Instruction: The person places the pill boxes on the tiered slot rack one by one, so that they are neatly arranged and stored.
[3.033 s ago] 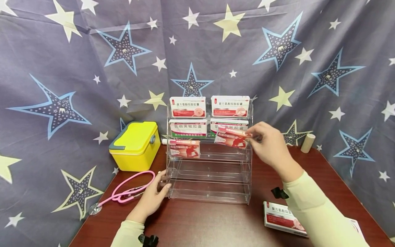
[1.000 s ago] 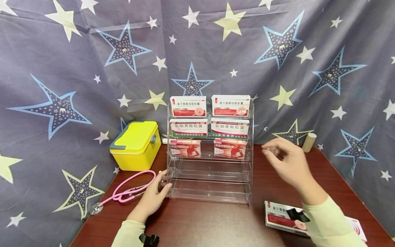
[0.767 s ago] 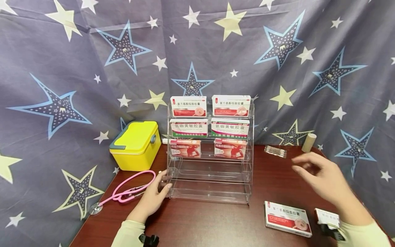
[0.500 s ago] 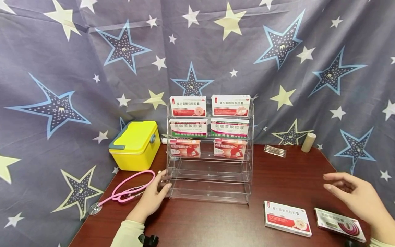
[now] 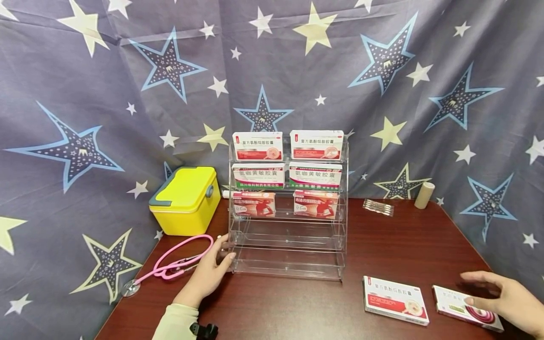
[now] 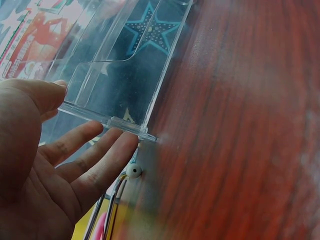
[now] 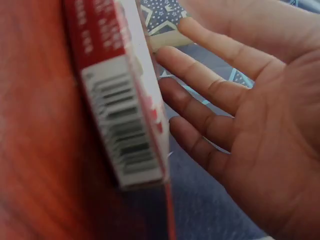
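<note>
My left hand rests against the lower left side of a clear acrylic display rack. In the left wrist view, its fingers are loosely extended at the edge of the rack. My right hand is spread over a white medicine box with pink rings, lying at the right front. Its thumb overlaps the box's top; contact is unclear. The right wrist view has extended fingers beside a barcoded medicine box. Another white-and-red medicine box lies to the left of that hand.
Pairs of medicine boxes stand on the rack's upper three tiers. A yellow case and pink stethoscope are on the left. At the back right are a packet of cotton swabs and a beige roll.
My right hand sets the second red medicine box on the third tier and lets go. It then moves right and down to the ringed box. My left hand stays at the rack.
</note>
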Motion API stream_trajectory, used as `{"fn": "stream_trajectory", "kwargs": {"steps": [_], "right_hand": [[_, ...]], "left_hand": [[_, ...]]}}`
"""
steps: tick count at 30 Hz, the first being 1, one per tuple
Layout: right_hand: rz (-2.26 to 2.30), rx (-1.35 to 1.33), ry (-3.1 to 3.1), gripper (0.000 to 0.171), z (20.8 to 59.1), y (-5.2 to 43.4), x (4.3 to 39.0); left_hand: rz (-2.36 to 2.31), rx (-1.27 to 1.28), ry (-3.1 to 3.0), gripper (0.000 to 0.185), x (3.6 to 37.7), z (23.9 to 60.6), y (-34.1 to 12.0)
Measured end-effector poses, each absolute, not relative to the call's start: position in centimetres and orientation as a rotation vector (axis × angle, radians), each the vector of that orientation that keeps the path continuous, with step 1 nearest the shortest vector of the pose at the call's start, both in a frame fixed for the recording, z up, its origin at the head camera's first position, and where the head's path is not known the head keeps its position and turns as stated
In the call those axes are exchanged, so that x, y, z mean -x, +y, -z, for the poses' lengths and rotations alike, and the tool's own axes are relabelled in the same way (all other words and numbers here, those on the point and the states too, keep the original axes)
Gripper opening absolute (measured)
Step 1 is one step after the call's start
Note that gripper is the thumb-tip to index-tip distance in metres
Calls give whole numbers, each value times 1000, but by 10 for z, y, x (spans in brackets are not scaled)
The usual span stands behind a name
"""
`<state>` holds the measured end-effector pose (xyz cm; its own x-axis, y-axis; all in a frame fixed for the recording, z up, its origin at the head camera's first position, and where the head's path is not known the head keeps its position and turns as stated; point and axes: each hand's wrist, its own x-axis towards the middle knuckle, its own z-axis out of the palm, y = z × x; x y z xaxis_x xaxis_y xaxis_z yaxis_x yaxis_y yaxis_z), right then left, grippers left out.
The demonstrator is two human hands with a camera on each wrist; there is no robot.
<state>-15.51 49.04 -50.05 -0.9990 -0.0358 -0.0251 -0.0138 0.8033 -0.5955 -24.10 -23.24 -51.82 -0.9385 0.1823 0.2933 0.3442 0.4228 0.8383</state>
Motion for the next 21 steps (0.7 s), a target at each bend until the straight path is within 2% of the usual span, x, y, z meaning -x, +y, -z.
{"fn": "stream_trajectory", "kwargs": {"steps": [10, 21], "right_hand": [[1067, 107, 2843, 55, 514, 501, 149], [754, 81, 3043, 40, 516, 497, 153]], "left_hand": [[1610, 446, -2518, 57, 241, 518, -232], [1620, 448, -2501, 56, 240, 517, -231]]}}
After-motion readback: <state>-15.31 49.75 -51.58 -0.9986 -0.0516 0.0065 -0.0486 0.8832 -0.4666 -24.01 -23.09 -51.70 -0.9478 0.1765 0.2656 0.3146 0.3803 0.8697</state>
